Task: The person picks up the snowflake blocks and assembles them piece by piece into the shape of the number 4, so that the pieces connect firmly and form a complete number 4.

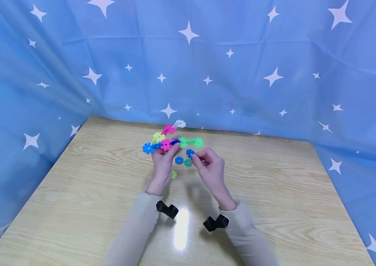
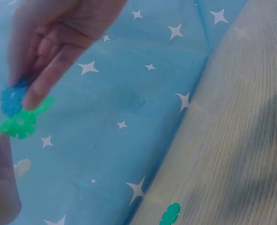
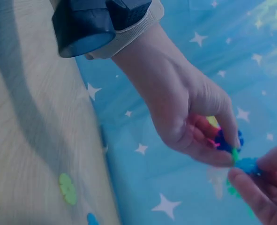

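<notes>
My left hand [image 1: 164, 162] grips a chain of joined plastic flower-shaped discs. A pink disc [image 1: 166, 145], a yellow disc [image 1: 159, 137] and a blue disc [image 1: 148, 148] sit around its fingers, and a white disc [image 1: 180, 123] is at the far end. Two bright green discs [image 1: 198, 142] stick out to the right. Between thumb and finger, my right hand [image 1: 212, 168] pinches a loose blue flower disc [image 2: 12, 99]. In the left wrist view this disc overlaps the edge of the green disc [image 2: 22, 124]. In the right wrist view the fingertips of both hands come close together.
On the wooden table [image 1: 274, 192] below the hands lie a blue disc [image 1: 179, 160], a green disc [image 1: 188, 162] and a yellow-green disc [image 1: 174, 174]. A blue star-printed cloth [image 1: 248, 92] hangs behind the table and along its sides. Each sleeve carries a black wrist camera [image 1: 216, 223].
</notes>
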Tool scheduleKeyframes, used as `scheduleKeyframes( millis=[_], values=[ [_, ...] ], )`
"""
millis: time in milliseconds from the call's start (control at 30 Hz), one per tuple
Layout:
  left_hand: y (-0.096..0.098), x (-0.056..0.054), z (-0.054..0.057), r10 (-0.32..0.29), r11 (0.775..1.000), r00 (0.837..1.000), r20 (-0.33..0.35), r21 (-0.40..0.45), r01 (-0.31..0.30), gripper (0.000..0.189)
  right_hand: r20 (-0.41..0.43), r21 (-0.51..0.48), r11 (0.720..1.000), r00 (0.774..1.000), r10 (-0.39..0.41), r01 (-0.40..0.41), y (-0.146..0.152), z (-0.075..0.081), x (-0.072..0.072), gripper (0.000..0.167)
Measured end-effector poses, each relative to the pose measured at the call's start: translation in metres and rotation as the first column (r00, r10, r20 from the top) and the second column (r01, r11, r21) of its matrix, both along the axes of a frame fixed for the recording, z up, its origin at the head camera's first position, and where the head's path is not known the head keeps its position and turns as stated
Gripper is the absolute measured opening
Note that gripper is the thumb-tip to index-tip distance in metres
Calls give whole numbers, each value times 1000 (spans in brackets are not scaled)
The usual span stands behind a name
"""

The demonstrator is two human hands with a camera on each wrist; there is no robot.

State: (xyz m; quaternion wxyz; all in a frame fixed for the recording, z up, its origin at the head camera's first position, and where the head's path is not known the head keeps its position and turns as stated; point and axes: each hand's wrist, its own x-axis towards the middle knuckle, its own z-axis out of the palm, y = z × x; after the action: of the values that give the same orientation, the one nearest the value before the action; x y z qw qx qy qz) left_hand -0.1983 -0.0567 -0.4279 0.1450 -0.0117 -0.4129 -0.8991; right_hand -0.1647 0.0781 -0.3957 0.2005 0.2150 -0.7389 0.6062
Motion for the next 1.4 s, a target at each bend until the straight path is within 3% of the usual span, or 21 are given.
scheduleKeyframes(
  millis=[133,267,533,667,1000,1133,1267,1333,1400],
  values=[
    [2,1,2,20,1000,1000,6,-19,-20,17,-48,27,999,998,-35,37,-9,15,6,7],
    [6,3,4,48,998,999,7,-41,-47,19,-74,7,997,994,-76,77,-15,15,5,7],
    [11,4,6,79,994,997,-8,-72,-80,16,-171,-44,992,977,-124,118,-19,-12,-10,11],
    [9,3,5,79,986,997,-7,-145,-80,24,-210,-55,992,970,-119,110,-18,-19,-14,10],
    [2,2,0,-14,942,999,-36,-337,1,34,-224,-77,994,970,-97,82,-16,-19,-14,9],
    [0,1,-1,-11,909,999,-42,-417,-7,32,-259,-108,990,959,-113,87,-16,-28,-18,8],
    [0,3,0,-10,896,999,-46,-443,-12,32,-255,-126,985,956,-144,115,-19,-27,-15,10],
    [1,7,3,2,881,1000,-28,-472,-15,31,-233,-111,983,958,-169,146,-22,-14,-5,11],
    [2,8,2,28,863,999,-39,-504,-44,30,-237,-111,981,954,-183,161,-24,-13,-4,13]
  ],
)
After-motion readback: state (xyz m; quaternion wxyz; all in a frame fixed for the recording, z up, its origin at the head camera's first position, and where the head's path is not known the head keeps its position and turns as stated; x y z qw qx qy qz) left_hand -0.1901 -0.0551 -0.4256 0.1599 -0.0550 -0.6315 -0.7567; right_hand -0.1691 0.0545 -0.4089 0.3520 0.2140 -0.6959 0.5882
